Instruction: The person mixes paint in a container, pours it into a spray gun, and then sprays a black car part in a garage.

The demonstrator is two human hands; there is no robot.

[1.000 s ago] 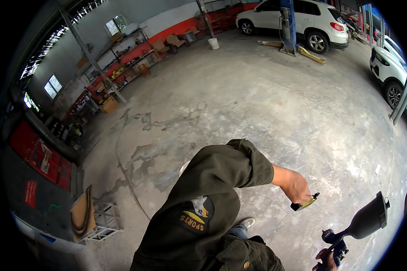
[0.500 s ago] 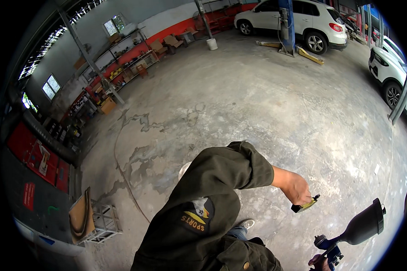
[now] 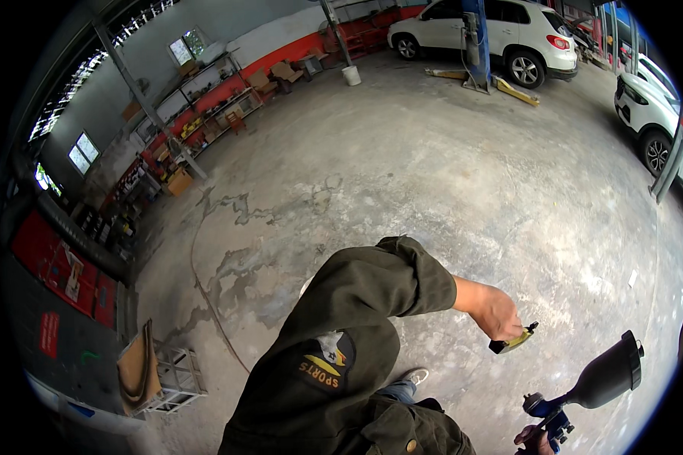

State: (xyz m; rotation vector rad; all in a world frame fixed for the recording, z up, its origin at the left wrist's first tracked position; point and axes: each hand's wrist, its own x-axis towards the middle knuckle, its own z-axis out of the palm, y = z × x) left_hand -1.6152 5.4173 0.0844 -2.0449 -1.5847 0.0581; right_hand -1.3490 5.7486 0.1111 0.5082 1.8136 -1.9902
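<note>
My left arm, in a dark green sleeve (image 3: 357,296), reaches across to the right. At its end my left hand (image 3: 495,313) is closed on a small yellow and black object (image 3: 514,340). Its kind is unclear, since the fingers cover part of it. Low on the right, my right hand (image 3: 535,437) grips a spray gun (image 3: 550,415), with its fingers around the handle. A black paint cup (image 3: 605,373) sits on the gun and leans up to the right. The gun and the yellow and black object are apart.
A hose (image 3: 205,296) runs along the concrete floor (image 3: 432,167). At left stand a metal frame stand (image 3: 182,379) and a dark cabinet with red panels (image 3: 61,265). Farther off are shelves (image 3: 228,114), a white bucket (image 3: 351,75), a blue lift post (image 3: 476,45) and white cars (image 3: 508,34).
The whole view has shifted very slightly. Both hands keep their holds, and the spray gun sits almost where it was, a touch farther left.
</note>
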